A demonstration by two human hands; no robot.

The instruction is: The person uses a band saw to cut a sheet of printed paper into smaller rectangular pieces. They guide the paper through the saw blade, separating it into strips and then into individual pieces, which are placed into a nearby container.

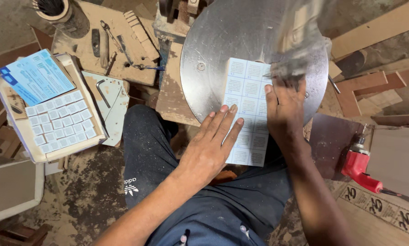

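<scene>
Dusty workshop floor point(90, 191) lay below. Nearest, the left hand point(211, 146) rested flat, fingers spread, on a pale blue sheet of squares point(245, 98). The right hand point(284, 111) pressed its far edge, fingers narrow, against a round metal disc point(213, 54).

The printed sheet point(246, 109) is a pale, white-blue rectangle divided into a grid of small square labels, 3 columns across (the right column partly hidden under a hand). It lies flat, its long side running away from the person, its upper half resting on the round grey metal disc point(213, 54) and its lower end overhanging the disc's near edge above the lap. Its surface looks smooth and uncreased.
</scene>
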